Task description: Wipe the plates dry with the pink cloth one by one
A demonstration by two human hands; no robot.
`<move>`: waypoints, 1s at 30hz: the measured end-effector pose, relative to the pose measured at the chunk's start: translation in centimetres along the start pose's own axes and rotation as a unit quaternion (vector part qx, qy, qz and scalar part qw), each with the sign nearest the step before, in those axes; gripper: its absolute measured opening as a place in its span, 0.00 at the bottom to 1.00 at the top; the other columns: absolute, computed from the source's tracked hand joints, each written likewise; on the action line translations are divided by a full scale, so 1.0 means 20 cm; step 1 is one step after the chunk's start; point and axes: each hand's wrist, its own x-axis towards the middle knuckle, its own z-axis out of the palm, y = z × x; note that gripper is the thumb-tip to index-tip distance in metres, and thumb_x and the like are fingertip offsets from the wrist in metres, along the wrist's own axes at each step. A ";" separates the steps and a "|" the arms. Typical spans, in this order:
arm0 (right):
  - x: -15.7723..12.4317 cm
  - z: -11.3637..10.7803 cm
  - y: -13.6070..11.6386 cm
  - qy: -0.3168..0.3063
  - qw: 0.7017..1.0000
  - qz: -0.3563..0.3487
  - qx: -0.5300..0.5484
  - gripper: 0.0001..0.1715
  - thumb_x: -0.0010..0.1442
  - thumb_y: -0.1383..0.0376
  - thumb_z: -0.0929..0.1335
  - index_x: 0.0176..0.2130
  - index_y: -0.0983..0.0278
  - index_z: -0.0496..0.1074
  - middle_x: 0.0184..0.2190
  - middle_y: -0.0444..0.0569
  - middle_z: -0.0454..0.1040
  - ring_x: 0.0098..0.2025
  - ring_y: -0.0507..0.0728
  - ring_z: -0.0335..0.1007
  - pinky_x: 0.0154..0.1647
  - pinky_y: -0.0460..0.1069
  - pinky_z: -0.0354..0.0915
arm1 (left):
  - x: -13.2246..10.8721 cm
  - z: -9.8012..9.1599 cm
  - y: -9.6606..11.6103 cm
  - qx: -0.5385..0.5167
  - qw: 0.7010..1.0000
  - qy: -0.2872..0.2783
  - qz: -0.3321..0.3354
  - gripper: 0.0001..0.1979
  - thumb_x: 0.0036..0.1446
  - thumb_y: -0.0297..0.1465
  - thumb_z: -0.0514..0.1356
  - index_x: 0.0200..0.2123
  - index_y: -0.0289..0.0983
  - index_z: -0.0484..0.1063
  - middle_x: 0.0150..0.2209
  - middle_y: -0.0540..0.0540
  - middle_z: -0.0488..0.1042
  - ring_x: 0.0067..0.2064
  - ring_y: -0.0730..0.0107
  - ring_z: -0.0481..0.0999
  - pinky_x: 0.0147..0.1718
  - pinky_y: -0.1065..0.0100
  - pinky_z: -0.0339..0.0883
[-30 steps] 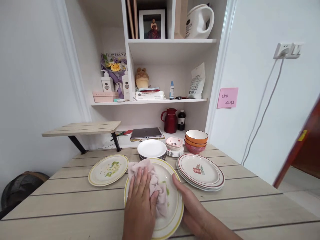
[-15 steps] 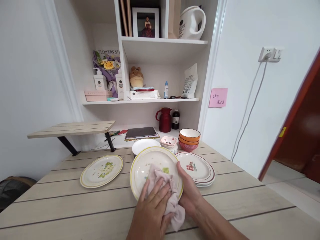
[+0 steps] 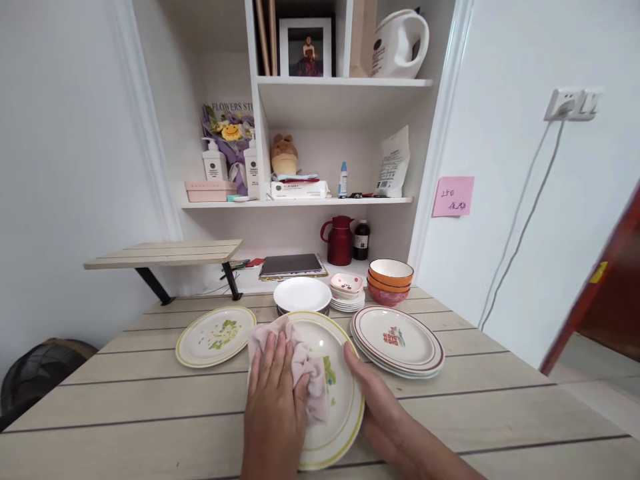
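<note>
My right hand [image 3: 385,407] grips the right rim of a yellow-rimmed plate [image 3: 343,400], thumb on the front and fingers behind it. The plate is tilted up toward me and shows a green leaf pattern. Against its left side my left hand [image 3: 275,393] presses a crumpled pale pink cloth [image 3: 313,373], fingers laid over the fabric. A matching yellow-rimmed plate [image 3: 217,337] lies flat on the table to the left. Close by on the right is a stack of red-rimmed oval plates [image 3: 400,340].
Behind the held plate stand white dishes [image 3: 303,293], small pink-topped dishes [image 3: 347,287] and stacked orange bowls [image 3: 391,275]. A red jug [image 3: 341,241] and a laptop [image 3: 293,265] are farther back. A raised wooden stand [image 3: 165,253] is at the left of the table [image 3: 125,413].
The cloth and my left hand have moved from the plate's lower middle to its left side. The plate has come lower and nearer. The view has shifted slightly left.
</note>
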 end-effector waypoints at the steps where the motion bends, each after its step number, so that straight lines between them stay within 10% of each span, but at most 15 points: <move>1: 0.00 0.00 0.02 0.000 1.000 0.010 -0.007 0.32 0.62 0.52 0.63 0.56 0.70 0.66 0.51 0.58 0.74 0.56 0.60 0.67 0.61 0.56 0.55 | 0.00 0.00 0.01 -0.007 1.000 -0.014 -0.001 0.28 0.62 0.30 0.50 0.65 0.34 0.48 0.65 0.39 0.57 0.67 0.56 0.51 0.59 0.48 0.55; 14: 0.06 -0.09 -0.11 0.026 0.998 0.004 0.049 0.38 0.58 0.46 0.63 0.56 0.70 0.67 0.49 0.60 0.75 0.52 0.64 0.71 0.57 0.60 0.61 | 0.02 -0.02 0.11 -0.039 0.963 -0.092 0.249 0.28 0.62 0.38 0.53 0.63 0.38 0.54 0.64 0.50 0.58 0.66 0.63 0.54 0.60 0.57 0.56; 20: 0.06 -0.09 -0.20 0.075 0.989 -0.122 0.045 0.35 0.60 0.49 0.64 0.59 0.67 0.63 0.52 0.56 0.74 0.54 0.62 0.69 0.59 0.58 0.59 | 0.02 0.01 0.07 0.054 0.990 0.018 0.129 0.25 0.61 0.32 0.52 0.62 0.37 0.57 0.62 0.46 0.63 0.64 0.60 0.59 0.62 0.53 0.49; 30: 0.02 -0.02 -0.01 0.038 0.999 0.012 0.025 0.34 0.60 0.52 0.65 0.57 0.70 0.65 0.49 0.59 0.75 0.53 0.62 0.70 0.59 0.58 0.59 | 0.00 0.02 -0.02 0.008 1.000 -0.007 -0.004 0.30 0.63 0.29 0.49 0.67 0.38 0.43 0.64 0.43 0.59 0.66 0.57 0.54 0.58 0.47 0.56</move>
